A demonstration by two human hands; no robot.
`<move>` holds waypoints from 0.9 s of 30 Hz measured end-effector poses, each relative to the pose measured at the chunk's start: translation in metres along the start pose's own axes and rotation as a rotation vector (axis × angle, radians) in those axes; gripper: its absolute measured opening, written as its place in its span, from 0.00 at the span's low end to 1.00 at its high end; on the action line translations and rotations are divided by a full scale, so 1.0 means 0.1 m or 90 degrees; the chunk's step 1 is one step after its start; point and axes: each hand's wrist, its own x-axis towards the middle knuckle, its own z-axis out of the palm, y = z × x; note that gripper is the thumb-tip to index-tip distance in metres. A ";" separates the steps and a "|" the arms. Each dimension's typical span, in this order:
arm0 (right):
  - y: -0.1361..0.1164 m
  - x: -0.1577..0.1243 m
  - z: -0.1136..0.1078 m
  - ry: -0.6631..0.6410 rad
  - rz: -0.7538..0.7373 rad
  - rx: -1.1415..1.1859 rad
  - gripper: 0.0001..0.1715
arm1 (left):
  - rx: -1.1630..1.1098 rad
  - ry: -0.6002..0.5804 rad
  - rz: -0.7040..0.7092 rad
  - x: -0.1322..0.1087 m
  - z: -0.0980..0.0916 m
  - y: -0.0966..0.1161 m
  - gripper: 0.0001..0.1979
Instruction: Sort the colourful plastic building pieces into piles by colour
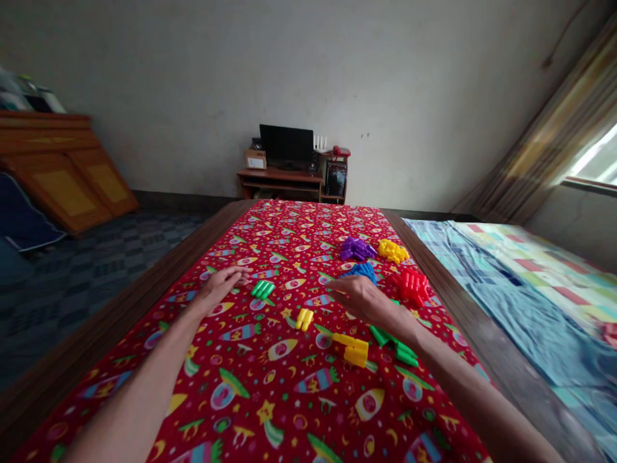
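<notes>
My left hand (224, 284) rests low over the cloth at the left, its fingers loosely stretched out and holding nothing. Just right of its fingertips lies a small row of green plastic pieces (263, 289), apart from the hand. My right hand (359, 297) is over the cloth in front of a pile of blue pieces (364, 271), partly covering them. Its fingers point left and look pressed together; what they hold, if anything, is hidden. Two yellow pieces (304, 319) lie side by side between the hands. Nearer me are more yellow pieces (355, 351), with loose green pieces (398, 347) under the right forearm.
Purple (355, 248), yellow (393, 251) and red pieces (413, 286) lie in piles at the right of the red patterned cloth (270, 399). A wooden table edge (212, 238) frames it. Beyond stands a desk with a monitor (286, 145); a bed (520, 283) is at the right.
</notes>
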 end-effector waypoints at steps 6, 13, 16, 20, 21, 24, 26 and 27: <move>-0.48 0.89 0.68 -0.084 -0.064 -0.009 0.10 | 0.014 -0.003 0.000 0.00 0.00 0.00 0.14; -0.69 1.28 1.08 -0.142 -0.015 -0.092 0.07 | 0.037 -0.011 0.017 -0.02 -0.01 -0.01 0.18; -0.54 1.02 0.72 -0.112 -0.053 0.020 0.09 | 0.055 -0.021 0.027 -0.02 0.02 0.04 0.18; -0.27 0.35 0.00 0.020 -0.057 0.114 0.17 | 0.096 -0.092 0.068 -0.07 0.21 0.27 0.18; -0.20 0.13 -0.16 0.043 -0.034 0.099 0.20 | 0.123 -0.144 0.092 -0.11 0.29 0.35 0.18; 0.00 -0.56 -0.45 0.106 0.086 0.015 0.22 | 0.251 -0.345 0.168 -0.34 0.57 0.58 0.21; 0.13 -0.98 -0.49 0.138 0.200 -0.037 0.22 | 0.356 -0.432 0.215 -0.53 0.74 0.67 0.24; 0.18 -1.15 -0.48 0.155 0.246 -0.057 0.23 | 0.403 -0.451 0.241 -0.62 0.81 0.70 0.26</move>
